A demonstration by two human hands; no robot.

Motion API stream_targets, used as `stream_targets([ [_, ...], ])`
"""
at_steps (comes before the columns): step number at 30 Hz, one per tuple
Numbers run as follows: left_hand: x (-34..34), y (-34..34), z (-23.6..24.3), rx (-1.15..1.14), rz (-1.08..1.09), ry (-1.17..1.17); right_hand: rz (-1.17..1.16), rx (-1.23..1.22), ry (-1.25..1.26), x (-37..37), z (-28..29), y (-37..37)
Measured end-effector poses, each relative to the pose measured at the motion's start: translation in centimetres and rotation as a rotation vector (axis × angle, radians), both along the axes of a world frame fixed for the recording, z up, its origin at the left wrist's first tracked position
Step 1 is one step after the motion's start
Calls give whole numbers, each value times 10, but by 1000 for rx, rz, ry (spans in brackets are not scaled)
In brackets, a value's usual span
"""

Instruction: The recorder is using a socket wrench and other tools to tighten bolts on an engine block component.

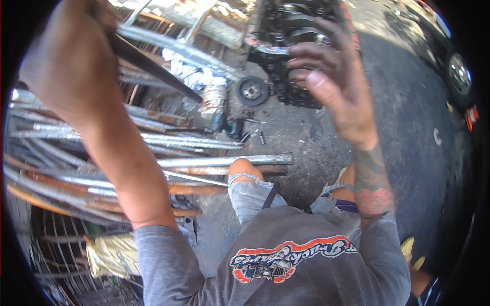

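Note:
My left hand (76, 61), raised at the upper left and slightly blurred, is closed round a long dark metal bar (158, 72). The bar slants down to the right, and its low end appears near a can-shaped piece (214, 97) with a worn label or rusty surface. My right hand (337, 86) is lifted with its fingers apart and nothing in it. Below and beyond it in view stands a dark engine block (258, 53) with its crankshaft (306, 21) exposed on top. Whether the right hand touches the block cannot be made out; it looks apart from it.
A round black pulley (253, 91) lies by the block, near small sockets (261, 136) on the concrete floor (321, 148). Metal pipes (224, 160) are heaped along the left. A yellowish sack (113, 255) lies lower left. At the far right is a vehicle wheel (459, 74).

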State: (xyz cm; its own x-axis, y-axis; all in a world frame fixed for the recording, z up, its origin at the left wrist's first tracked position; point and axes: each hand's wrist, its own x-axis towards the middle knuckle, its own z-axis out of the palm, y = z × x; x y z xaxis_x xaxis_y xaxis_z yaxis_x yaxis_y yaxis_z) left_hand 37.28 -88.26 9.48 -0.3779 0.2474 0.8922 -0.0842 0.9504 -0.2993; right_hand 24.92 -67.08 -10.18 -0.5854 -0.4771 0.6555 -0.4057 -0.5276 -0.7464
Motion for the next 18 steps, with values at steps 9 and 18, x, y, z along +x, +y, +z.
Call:
stream_targets([
  [9,-61,98,-267,1057,-421,-363,-569,314,85,39,-128,-37],
  [18,-19,65,-298,1406,-986,-709,-686,96,-318,51,-139,-49],
])
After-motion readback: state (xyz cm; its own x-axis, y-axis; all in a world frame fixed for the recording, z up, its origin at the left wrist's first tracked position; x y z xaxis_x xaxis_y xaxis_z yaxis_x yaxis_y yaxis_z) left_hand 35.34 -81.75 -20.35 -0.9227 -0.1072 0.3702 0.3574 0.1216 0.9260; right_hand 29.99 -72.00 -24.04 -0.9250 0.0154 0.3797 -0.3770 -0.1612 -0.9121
